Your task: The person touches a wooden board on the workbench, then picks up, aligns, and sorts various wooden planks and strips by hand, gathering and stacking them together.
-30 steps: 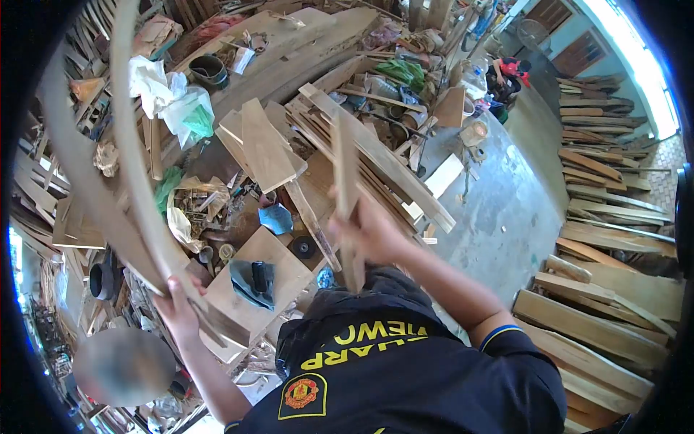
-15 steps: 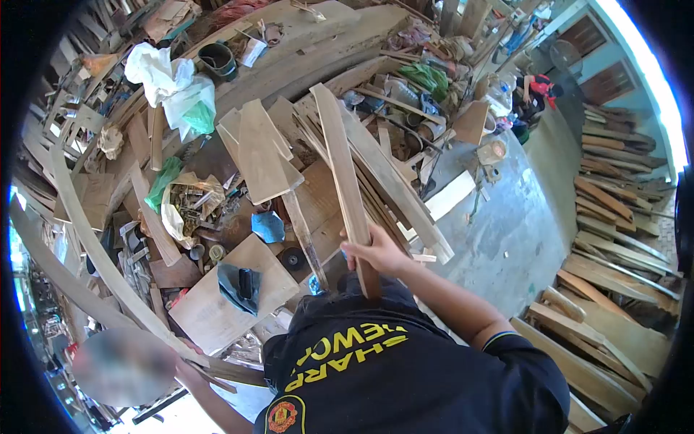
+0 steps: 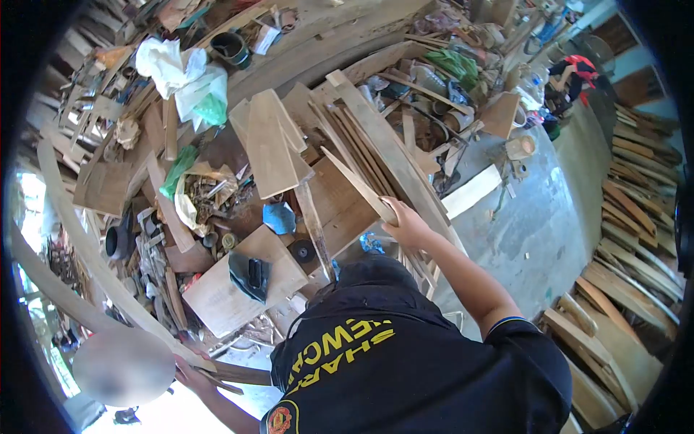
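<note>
My right hand (image 3: 406, 226) is closed around the near end of a wooden slat (image 3: 358, 184). Its far end looks narrow and points up and left over a brown board. At the lower left, my left hand (image 3: 196, 372) grips several wooden strips (image 3: 242, 374), partly hidden by my fingers. A long curved wooden strip (image 3: 94, 231) runs from near that hand to the upper left. Just left of the right hand's slat lie stacked flat boards (image 3: 271, 152). More long boards (image 3: 390, 148) lean beyond the right hand.
A pale board (image 3: 217, 289) holds a dark pouch (image 3: 249, 276). Plastic bags (image 3: 170, 69), a black bucket (image 3: 231, 49) and scraps crowd the workspace. Piled planks (image 3: 629, 289) line the right side. Another person (image 3: 578, 72) is at the upper right. A blurred patch covers the lower left.
The slat in my right hand has swung from nearly upright to a slant, its near end lifted away from my lap. My left hand keeps its grip. The whole view has shifted slightly.
</note>
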The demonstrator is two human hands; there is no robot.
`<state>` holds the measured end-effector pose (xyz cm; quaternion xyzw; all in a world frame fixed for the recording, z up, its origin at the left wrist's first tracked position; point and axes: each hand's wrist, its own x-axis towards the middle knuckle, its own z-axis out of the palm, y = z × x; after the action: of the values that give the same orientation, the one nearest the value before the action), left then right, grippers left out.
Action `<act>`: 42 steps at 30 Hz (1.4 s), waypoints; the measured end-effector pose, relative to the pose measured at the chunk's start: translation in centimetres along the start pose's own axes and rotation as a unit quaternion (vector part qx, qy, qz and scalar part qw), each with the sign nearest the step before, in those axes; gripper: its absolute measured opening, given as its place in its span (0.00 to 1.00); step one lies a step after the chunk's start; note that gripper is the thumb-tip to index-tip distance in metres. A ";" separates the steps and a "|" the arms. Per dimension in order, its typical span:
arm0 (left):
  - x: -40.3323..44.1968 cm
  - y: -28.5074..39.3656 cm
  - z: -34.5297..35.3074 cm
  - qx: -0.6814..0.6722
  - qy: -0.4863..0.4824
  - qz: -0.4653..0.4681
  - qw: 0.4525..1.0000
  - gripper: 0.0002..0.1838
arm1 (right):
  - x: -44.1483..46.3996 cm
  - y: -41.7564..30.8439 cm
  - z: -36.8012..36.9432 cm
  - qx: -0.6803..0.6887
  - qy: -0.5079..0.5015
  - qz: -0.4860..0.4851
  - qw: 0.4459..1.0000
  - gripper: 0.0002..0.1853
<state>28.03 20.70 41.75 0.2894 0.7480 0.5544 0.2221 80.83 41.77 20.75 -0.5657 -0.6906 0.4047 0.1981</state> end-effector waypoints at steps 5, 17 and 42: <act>-2.8 1.2 -0.7 0.046 0.022 -0.011 0.999 0.29 | 2.2 1.6 5.4 0.007 -0.040 0.174 0.984 0.43; -8.1 0.4 -2.3 0.092 0.050 -0.075 0.992 0.29 | 8.1 3.7 11.2 -0.216 0.095 0.214 0.948 0.23; -8.4 4.8 3.8 0.039 -0.021 -0.015 0.999 0.32 | 9.7 -13.8 5.0 0.222 -0.290 -0.001 0.931 0.15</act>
<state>37.59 18.72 45.30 0.2986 0.7685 0.5151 0.2343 65.87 48.81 26.84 -0.3641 -0.6110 0.6943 0.1100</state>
